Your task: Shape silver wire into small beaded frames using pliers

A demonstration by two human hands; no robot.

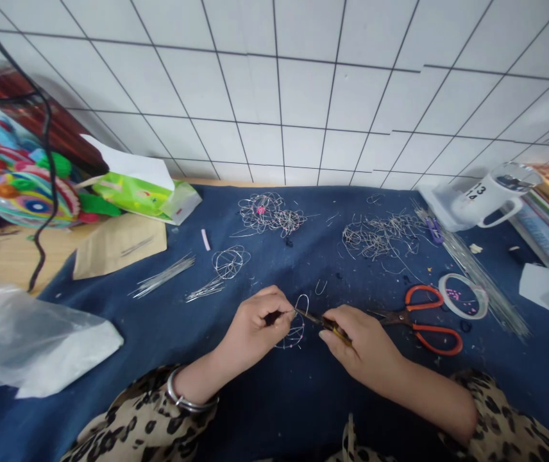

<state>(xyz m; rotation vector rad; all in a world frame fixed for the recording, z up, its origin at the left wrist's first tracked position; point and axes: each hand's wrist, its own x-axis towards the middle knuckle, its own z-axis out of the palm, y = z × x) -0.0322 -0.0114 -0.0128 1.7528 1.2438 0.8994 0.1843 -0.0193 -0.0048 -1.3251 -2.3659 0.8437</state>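
Observation:
My left hand [254, 323] is closed in a pinch on a small looped wire piece [297, 321] lying over the blue cloth [274, 391]. My right hand [362, 343] is closed round thin yellow-handled pliers [325, 323], whose tip meets the wire loop beside my left fingers. A metal bangle sits on my left wrist. Both sleeves are leopard print.
Orange-handled scissors [423, 321] and a tape roll [464, 296] lie to the right. Tangled wire heaps [269, 215] [380, 236], wire bundles [163, 277] and long straight wires [481, 276] are spread behind. A white mug [493, 192], a clear plastic bag [29, 340] and a tissue pack [140, 189] stand around the edges.

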